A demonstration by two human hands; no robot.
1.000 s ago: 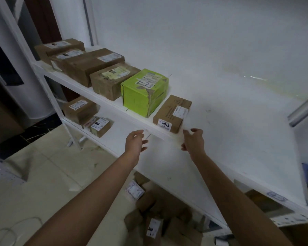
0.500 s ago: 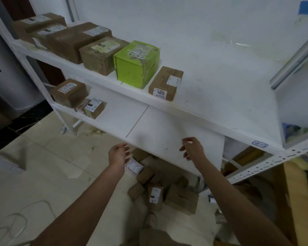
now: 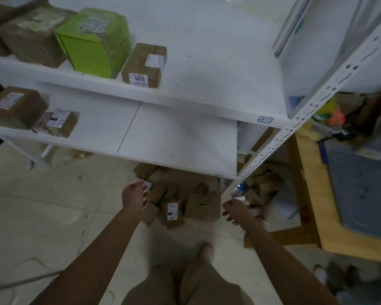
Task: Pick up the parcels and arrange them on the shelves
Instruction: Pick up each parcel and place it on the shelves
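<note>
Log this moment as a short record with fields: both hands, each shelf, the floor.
left hand: empty, fingers relaxed, low over the floor pile
right hand: empty, low beside the shelf post
upper shelf: brown boxes at left, then green box, then 4013 box
lower shelf: brown box and small parcel at left end
floor: brown parcels heaped under the lower shelf

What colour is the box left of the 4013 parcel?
The box is bright green; head view.
</note>
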